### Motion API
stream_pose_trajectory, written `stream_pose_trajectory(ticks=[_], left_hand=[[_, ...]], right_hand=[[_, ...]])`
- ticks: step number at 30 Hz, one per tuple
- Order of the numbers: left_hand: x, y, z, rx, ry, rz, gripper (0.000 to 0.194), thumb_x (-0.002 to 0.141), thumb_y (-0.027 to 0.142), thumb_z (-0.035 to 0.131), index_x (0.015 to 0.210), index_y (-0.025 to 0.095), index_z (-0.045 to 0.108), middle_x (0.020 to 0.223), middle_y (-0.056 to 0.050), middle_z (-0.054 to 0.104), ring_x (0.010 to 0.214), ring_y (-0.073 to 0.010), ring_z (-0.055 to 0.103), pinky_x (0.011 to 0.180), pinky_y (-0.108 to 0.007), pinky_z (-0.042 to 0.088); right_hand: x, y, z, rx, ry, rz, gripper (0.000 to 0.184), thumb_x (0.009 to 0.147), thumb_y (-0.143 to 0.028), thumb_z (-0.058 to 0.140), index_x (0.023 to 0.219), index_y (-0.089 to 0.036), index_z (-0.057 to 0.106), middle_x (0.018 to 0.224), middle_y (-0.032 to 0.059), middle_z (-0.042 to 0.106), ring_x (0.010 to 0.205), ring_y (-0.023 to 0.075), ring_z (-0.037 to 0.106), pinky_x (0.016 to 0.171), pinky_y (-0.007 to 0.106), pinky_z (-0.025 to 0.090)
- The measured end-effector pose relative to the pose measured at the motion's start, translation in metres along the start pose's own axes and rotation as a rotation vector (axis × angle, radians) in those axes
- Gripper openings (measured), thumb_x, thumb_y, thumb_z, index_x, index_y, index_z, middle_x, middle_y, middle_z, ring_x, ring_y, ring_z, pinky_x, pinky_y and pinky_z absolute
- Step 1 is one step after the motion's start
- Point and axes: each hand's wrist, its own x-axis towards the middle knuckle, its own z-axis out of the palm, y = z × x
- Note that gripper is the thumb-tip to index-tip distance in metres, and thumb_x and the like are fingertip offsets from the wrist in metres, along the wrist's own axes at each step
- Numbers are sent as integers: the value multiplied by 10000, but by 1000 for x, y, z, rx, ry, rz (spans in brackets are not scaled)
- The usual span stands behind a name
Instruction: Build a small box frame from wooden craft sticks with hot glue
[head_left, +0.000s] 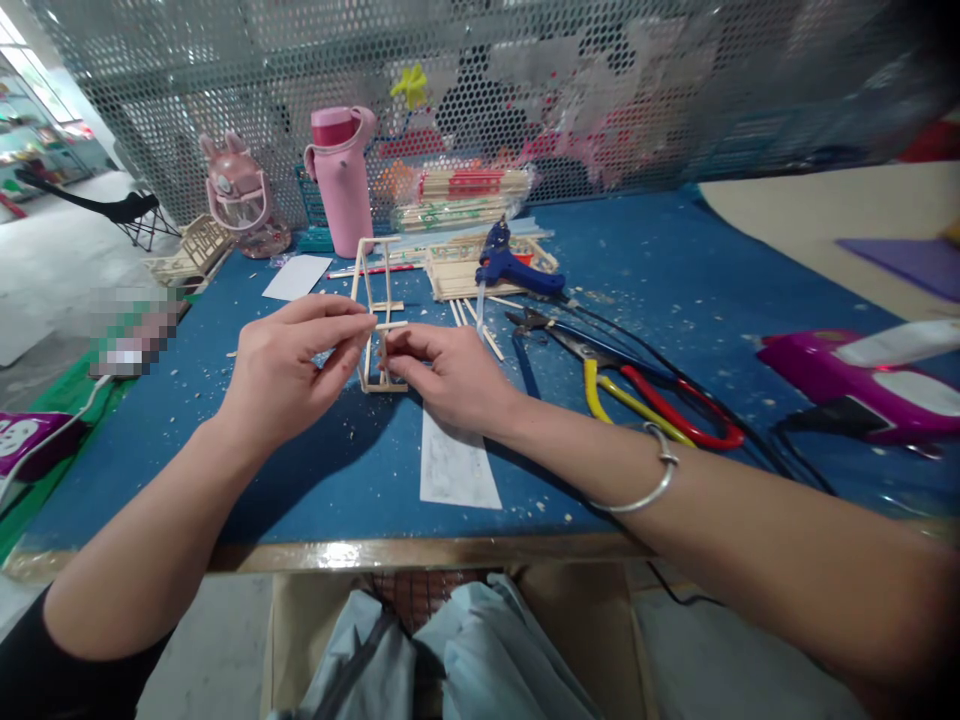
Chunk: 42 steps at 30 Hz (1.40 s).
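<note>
A small open frame of thin wooden sticks [361, 275] stands on the blue table between my hands. My left hand [289, 370] is closed in a pinch at the end of a short wooden stick [391, 325], which lies across the frame's near side. On the frame's right side, my right hand [454, 378] is closed on one of its lower sticks, its fingertips partly hiding the joint. A white paper sheet with faint markings [457, 470] lies partly under my right hand.
Right of my hands lie a blue glue gun [514, 265], pliers with yellow and red handles [600, 365] and a purple tool [825, 365] with cords. Behind stand loose sticks [480, 325], a pink bottle [345, 195], a pink jug [244, 205] and bagged sticks [472, 190].
</note>
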Motion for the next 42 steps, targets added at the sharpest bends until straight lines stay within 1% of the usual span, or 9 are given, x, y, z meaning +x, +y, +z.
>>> stream_pose_trajectory(ticks=[6,11,19,27,42], left_hand=[[0,1,0,-20,10,-1,192,814,163,549,923,183,706,950,-42,710,841,-128,655,766,-233,521],[-1,1,0,9,13,-26,196,816,180,550,929,198,708,952,-32,714,847,-129,656,757,-228,527],[1,2,0,-12,1,15,200,817,165,540,930,178,704,949,-45,716,829,-131,662,729,-221,533],[1,0,0,-4,5,35,195,831,154,536,925,176,706,947,-46,719,828,-124,665,731,-211,526],[0,2,1,38,17,63,192,825,150,542,923,174,704,945,-46,725,817,-124,672,718,-213,534]], right_hand=[[0,1,2,27,13,-7,145,794,-154,492,790,-167,636,749,1,657,695,121,589,681,247,431],[1,2,2,22,-8,-7,146,798,-153,490,790,-165,635,763,6,661,691,116,579,679,242,425],[2,3,1,-28,-31,-30,173,784,-115,478,789,-156,646,722,-8,657,660,107,575,646,220,412],[0,3,-1,-57,-31,-40,164,801,-163,486,809,-160,650,734,-3,658,664,111,574,646,226,412],[-2,5,0,-35,-5,-46,148,797,-167,493,801,-159,641,745,-1,661,675,112,579,660,229,412]])
